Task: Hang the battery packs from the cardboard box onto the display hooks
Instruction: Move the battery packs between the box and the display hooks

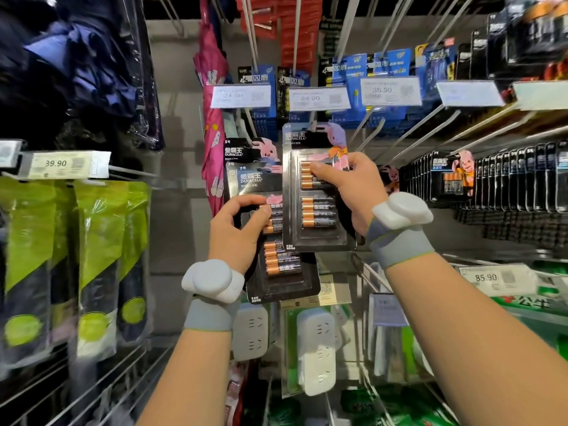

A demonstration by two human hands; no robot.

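Note:
My right hand [344, 186] grips a black Duracell battery pack [316, 210] by its right side, held upright with its top hole near the tip of a display hook [368, 136]. My left hand [236, 229] holds a small stack of similar battery packs [282, 272] lower and to the left, partly behind the right pack. More Duracell packs [455, 176] hang in a dense row on hooks at the right. The cardboard box is out of view.
Bare metal hooks [424, 124] jut out at upper right. Blue battery packs [381, 72] and price tags [316, 98] hang above. A pink umbrella [212, 124] hangs centre-left, green packaged umbrellas [95, 256] at left, white power strips [316, 352] below.

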